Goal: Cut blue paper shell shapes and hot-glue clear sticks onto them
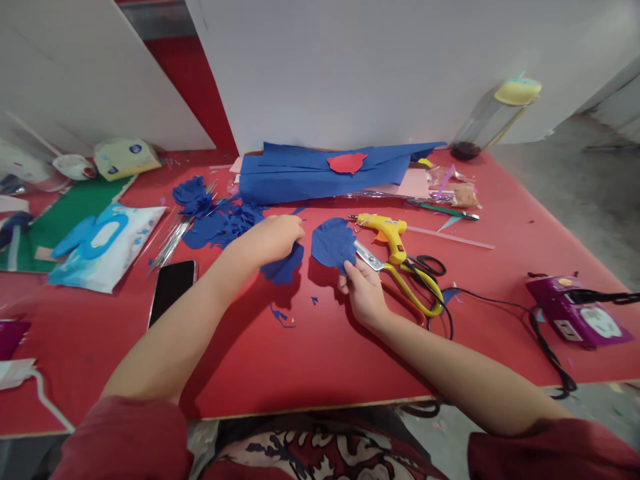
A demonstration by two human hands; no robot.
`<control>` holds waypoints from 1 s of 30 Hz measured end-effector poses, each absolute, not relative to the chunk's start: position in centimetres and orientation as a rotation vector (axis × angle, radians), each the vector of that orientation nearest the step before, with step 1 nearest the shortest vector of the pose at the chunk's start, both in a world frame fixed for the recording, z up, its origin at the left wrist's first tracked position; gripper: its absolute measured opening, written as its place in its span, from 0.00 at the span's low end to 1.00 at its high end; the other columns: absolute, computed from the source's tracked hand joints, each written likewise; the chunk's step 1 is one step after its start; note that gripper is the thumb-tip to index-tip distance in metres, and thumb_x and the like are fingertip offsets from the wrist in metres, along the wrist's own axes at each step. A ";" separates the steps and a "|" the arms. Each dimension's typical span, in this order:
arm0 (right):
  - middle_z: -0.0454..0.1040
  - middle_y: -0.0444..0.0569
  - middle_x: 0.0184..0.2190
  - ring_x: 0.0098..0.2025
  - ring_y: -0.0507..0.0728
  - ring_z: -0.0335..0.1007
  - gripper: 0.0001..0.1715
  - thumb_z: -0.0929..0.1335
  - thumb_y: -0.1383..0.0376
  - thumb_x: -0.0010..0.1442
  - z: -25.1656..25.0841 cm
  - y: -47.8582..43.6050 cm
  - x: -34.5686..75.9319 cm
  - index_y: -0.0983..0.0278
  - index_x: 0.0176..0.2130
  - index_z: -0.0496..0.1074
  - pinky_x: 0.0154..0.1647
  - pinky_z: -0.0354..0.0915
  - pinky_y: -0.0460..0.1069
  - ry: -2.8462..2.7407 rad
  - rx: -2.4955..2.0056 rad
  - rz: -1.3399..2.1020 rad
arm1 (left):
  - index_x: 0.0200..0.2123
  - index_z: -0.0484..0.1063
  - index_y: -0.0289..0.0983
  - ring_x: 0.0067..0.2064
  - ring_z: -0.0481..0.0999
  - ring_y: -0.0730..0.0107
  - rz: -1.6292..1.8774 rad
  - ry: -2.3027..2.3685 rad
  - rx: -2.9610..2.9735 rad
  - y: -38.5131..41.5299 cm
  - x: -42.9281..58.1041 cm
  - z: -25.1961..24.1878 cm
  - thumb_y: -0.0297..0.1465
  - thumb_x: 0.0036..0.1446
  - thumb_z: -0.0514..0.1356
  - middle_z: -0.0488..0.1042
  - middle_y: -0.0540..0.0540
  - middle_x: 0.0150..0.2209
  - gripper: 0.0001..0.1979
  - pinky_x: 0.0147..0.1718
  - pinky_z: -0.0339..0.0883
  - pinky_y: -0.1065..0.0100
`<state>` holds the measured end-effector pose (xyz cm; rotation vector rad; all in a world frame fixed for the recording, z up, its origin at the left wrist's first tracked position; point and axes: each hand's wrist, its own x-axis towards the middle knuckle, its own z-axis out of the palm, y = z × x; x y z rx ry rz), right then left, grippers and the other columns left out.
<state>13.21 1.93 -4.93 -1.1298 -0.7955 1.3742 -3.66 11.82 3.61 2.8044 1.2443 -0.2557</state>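
Note:
Pinched between the thumb and fingers of my right hand [363,285] is a rounded blue paper piece [332,244], raised a little off the table and gripped at its lower right edge. My left hand [276,238] is closed, fingertips together, just left of that piece. Another blue paper piece [284,268] shows below the left fingers and seems to be in their grip; the thumb is hidden. Scissors with yellow handles [406,283] lie behind my right hand. Beyond them rests a yellow glue gun [384,230].
Blue paper cutouts [220,223] and thin wire stems [173,241] are piled at left, near a phone [173,287] and a wipes pack [113,243]. Folded blue sheets [300,180] lie at the back. A purple power socket [575,310] with black cords sits right; a bottle [493,120] stands behind.

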 end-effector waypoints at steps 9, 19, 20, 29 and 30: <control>0.59 0.38 0.11 0.13 0.46 0.52 0.17 0.67 0.54 0.50 -4.9 1.9 13.3 0.62 0.20 0.63 0.11 0.52 0.42 -0.806 -1.107 1.383 | 0.36 0.71 0.35 0.38 0.75 0.60 -0.303 1.345 2.713 5.6 -5.7 3.2 0.20 0.54 0.49 0.75 0.41 0.37 0.13 0.37 0.67 0.61; 0.59 0.38 0.09 0.11 0.45 0.50 0.19 0.70 0.54 0.45 -4.4 2.4 13.7 0.63 0.17 0.62 0.12 0.47 0.43 -0.702 -1.130 1.412 | 0.50 0.69 0.33 0.57 0.66 0.55 -0.205 1.074 2.730 0.7 -6.3 -0.1 0.26 0.57 0.51 0.67 0.38 0.57 0.18 0.54 0.63 0.57; 0.58 0.38 0.08 0.11 0.45 0.49 0.20 0.70 0.54 0.45 -4.4 2.4 13.7 0.63 0.16 0.61 0.12 0.46 0.43 -0.713 -1.137 1.418 | 0.49 0.70 0.33 0.56 0.67 0.57 -0.157 1.057 2.739 0.8 -6.3 -0.2 0.25 0.57 0.50 0.68 0.38 0.55 0.17 0.53 0.63 0.58; 0.53 0.36 0.13 0.16 0.46 0.47 0.21 0.65 0.54 0.55 -4.8 1.6 13.7 0.61 0.19 0.55 0.18 0.48 0.44 -1.025 -1.135 1.072 | 0.50 0.67 0.30 0.58 0.63 0.54 0.252 1.257 2.761 2.5 -7.1 -2.9 0.26 0.59 0.49 0.65 0.35 0.56 0.17 0.56 0.60 0.53; 0.54 0.37 0.15 0.18 0.47 0.49 0.19 0.64 0.56 0.56 -4.9 1.4 13.8 0.61 0.20 0.56 0.20 0.51 0.45 -1.108 -1.137 0.968 | 0.51 0.66 0.30 0.59 0.62 0.53 0.283 1.305 2.748 2.7 -7.4 -3.3 0.27 0.60 0.49 0.64 0.35 0.57 0.17 0.56 0.60 0.53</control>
